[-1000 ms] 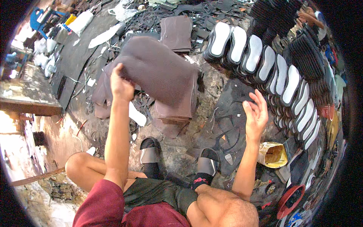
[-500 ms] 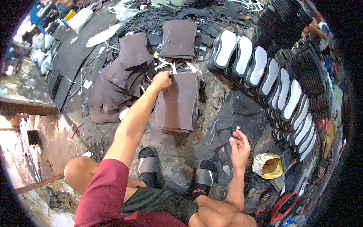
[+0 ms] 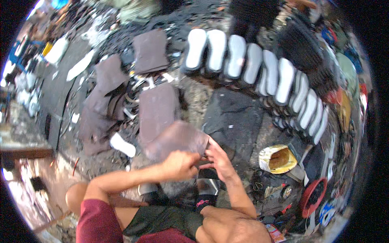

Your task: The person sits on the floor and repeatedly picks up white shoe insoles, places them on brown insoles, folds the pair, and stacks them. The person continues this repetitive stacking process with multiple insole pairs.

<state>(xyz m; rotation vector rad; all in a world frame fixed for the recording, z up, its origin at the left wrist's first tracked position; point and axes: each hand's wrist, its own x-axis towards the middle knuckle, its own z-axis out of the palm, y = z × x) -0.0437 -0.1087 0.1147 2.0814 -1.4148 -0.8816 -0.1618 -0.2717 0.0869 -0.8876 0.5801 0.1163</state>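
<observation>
A brown rectangular sheet (image 3: 180,139), blurred by motion, is lifted off the ground in front of me. My left hand (image 3: 180,165) is closed on its near edge. At the sheet's right end, my right hand (image 3: 219,160) pinches the corner with thumb and fingers. Just beyond lies a stack of similar brown sheets (image 3: 158,105), partly covered by the lifted one. A second stack of brown sheets (image 3: 150,50) sits farther off. Left of it, more brown sheets (image 3: 103,101) are spread in an overlapping pile.
Rows of sole-shaped pieces with white tops (image 3: 251,62) curve along the right. A yellowish open container (image 3: 279,158) and a red basin (image 3: 314,197) stand at the lower right. Dark scraps (image 3: 190,18) litter the far ground. A person's hand (image 3: 302,4) shows at the top right.
My left hand has drawn a brown sheet off the middle stack toward me. My right hand has moved left and taken the sheet's edge. The view has shifted to the right.
</observation>
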